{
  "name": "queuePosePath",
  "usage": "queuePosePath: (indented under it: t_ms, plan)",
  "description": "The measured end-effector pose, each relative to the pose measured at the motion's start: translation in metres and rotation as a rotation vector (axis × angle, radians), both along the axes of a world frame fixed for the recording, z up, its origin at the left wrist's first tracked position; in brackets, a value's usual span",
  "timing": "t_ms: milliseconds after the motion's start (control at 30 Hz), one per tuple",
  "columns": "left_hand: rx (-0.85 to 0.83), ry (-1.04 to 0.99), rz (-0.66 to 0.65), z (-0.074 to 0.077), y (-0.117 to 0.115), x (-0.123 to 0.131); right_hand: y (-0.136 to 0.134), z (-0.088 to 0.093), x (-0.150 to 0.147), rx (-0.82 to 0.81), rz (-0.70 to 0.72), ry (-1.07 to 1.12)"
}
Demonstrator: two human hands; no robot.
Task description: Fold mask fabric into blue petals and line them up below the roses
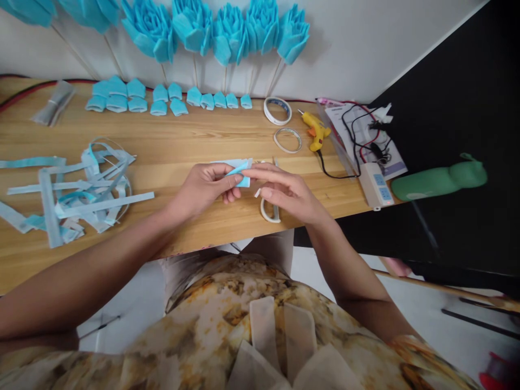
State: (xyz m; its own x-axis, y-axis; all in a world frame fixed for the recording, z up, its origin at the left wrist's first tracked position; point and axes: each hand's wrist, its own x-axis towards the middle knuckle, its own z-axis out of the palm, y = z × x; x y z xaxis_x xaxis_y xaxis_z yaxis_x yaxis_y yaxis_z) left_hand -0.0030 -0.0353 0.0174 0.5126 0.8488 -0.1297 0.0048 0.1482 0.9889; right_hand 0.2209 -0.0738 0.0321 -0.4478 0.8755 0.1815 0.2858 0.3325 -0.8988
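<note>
My left hand point(207, 187) is closed on a small folded piece of light blue cloth point(245, 172), pinching it between thumb and fingers above the table. From the other side, the stretched fingers of my right hand point(284, 187) reach the cloth's right end. The right thumb stands apart from those fingers, with a small white scrap point(257, 193) at its tip; what it is I cannot make out. Beneath the right hand lie white-handled scissors point(269, 215), partly covered by it.
Blue cloth flowers point(229, 35) on sticks lean along the wall above rows of folded blue pieces point(137, 96). Cut strips point(89, 189) lie heaped at left. Tape rolls point(278, 111), a yellow glue gun point(316, 131), a power strip point(376, 187) and a green bottle point(439, 179) are at right.
</note>
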Motion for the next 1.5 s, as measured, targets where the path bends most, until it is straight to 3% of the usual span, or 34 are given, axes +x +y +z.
queuePosePath:
  t_ms: [100,233,467,633,733,800,933,1033,1133,1333,1500]
  plan:
    - [-0.004,0.017,-0.013,0.0,0.0,0.001,0.001,0.002,0.002,-0.057,0.001,0.032]
    - [-0.025,0.025,-0.012,-0.001,-0.001,0.001,0.003,0.005,0.002,0.004,-0.001,0.001]
    - [-0.099,-0.026,-0.034,-0.002,0.0,0.001,0.007,0.0,0.005,0.49,0.053,-0.281]
    - [-0.135,-0.077,-0.045,-0.004,0.0,0.001,0.01,-0.008,0.01,0.606,0.09,-0.326]
    - [-0.14,-0.078,-0.042,-0.003,0.0,0.001,0.008,-0.004,0.014,0.548,0.037,-0.272]
    - [-0.142,-0.067,-0.026,-0.003,0.0,0.001,0.006,0.001,0.016,0.422,0.006,-0.221]
    - [-0.132,-0.055,-0.028,-0.004,0.0,0.001,0.002,0.003,0.014,0.164,0.09,-0.087]
    - [-0.101,-0.049,-0.051,-0.004,0.0,0.001,0.0,-0.003,0.008,0.136,0.12,-0.017]
    - [-0.08,-0.043,-0.073,-0.003,0.0,0.002,0.001,-0.01,0.005,0.266,0.081,-0.078]
    - [-0.094,-0.072,-0.088,-0.002,0.0,0.003,0.008,-0.012,0.009,0.706,0.098,-0.29]
    - [-0.171,-0.177,-0.092,-0.004,-0.001,0.002,0.011,-0.001,0.016,0.699,0.158,-0.381]
